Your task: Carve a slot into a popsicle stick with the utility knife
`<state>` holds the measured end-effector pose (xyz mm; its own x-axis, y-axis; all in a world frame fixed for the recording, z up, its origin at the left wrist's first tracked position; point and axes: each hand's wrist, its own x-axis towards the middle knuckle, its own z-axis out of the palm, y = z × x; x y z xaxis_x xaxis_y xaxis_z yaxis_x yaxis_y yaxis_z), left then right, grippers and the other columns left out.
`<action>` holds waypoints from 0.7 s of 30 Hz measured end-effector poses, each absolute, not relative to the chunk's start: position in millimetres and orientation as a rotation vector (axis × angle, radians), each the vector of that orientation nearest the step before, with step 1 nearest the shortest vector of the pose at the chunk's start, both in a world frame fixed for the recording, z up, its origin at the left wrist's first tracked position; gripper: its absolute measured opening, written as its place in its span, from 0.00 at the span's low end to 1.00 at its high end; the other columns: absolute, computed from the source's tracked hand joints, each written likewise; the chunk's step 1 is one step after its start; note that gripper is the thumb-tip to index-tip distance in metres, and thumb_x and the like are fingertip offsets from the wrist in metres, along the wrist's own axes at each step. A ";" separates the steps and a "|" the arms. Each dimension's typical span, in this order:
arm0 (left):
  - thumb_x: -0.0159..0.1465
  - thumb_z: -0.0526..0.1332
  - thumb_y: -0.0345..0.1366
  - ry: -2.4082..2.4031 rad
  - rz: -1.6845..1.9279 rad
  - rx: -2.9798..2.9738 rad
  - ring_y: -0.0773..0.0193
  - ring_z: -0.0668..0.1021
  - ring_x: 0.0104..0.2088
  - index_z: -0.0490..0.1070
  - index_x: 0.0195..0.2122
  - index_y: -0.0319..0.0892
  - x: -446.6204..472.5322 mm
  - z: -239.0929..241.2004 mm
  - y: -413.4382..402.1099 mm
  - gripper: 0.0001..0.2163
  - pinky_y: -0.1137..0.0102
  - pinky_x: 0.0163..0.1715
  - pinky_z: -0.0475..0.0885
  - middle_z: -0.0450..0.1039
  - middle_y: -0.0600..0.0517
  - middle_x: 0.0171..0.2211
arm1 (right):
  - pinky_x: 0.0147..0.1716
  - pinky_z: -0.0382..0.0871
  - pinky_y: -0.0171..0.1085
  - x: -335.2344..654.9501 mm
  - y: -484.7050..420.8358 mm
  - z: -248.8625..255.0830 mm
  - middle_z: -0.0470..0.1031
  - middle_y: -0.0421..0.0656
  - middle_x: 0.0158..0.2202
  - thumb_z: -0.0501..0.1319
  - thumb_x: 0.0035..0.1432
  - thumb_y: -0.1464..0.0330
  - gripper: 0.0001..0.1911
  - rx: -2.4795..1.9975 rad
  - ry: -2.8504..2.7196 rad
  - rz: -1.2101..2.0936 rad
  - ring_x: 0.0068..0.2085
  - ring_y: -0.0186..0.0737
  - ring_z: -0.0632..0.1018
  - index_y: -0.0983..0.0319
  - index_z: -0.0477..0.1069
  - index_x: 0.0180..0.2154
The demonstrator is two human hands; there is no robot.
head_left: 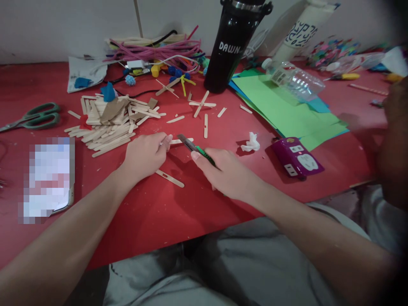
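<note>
My left hand [148, 153] is closed around one end of a popsicle stick [186, 140] just above the red table. In my right hand [228, 170] is a green utility knife [205, 155], its blade pointing up and left beside that stick. Whether the blade touches the wood I cannot tell. A second popsicle stick with a slot cut in it [170, 178] lies below my left hand. Past the knife lie a notched stick [205, 126] and two sticks joined in a cross [202, 104].
A heap of popsicle sticks [108, 123] sits left, near scissors [41, 117] and a phone [47, 178]. Behind stand a black tumbler [232, 46] and pink cords [156, 51]. At right are green paper [287, 106], a plastic bottle [296, 80], a purple power adapter [296, 157] and another person's arm [395, 144].
</note>
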<state>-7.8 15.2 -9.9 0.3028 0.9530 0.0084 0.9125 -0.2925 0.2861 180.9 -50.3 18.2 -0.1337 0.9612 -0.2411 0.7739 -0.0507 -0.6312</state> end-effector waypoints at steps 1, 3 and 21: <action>0.69 0.42 0.47 1.701 0.265 2.334 0.59 0.76 0.32 0.70 0.30 0.45 -8.3 -9.8 15.7 0.21 0.67 0.30 0.61 0.76 0.50 0.30 | 0.22 0.54 0.35 181.9 -50.5 17.6 0.63 0.36 0.18 0.47 0.67 0.55 0.21 -1.823 -1.947 0.955 0.20 0.33 0.67 0.58 0.54 0.24; 0.69 0.42 0.48 1.678 0.282 2.311 0.59 0.75 0.32 0.70 0.29 0.45 -9.5 -9.6 16.6 0.22 0.67 0.31 0.61 0.76 0.51 0.29 | 0.23 0.55 0.35 184.0 -50.7 15.9 0.64 0.37 0.19 0.46 0.69 0.57 0.21 -1.776 -1.937 0.918 0.22 0.33 0.68 0.59 0.56 0.24; 0.66 0.45 0.46 1.678 0.299 2.206 0.62 0.72 0.29 0.71 0.32 0.45 -9.0 -5.7 13.1 0.18 0.68 0.28 0.57 0.73 0.52 0.27 | 0.21 0.58 0.35 185.8 -45.8 6.0 0.70 0.38 0.22 0.54 0.64 0.61 0.13 -1.680 -1.805 0.989 0.21 0.34 0.72 0.59 0.60 0.28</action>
<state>-9.0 13.1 -5.7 0.2752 0.9604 -0.0441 0.8859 -0.2356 0.3996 185.8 -45.8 6.0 -0.1307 0.9833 -0.1269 0.6362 -0.0150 -0.7713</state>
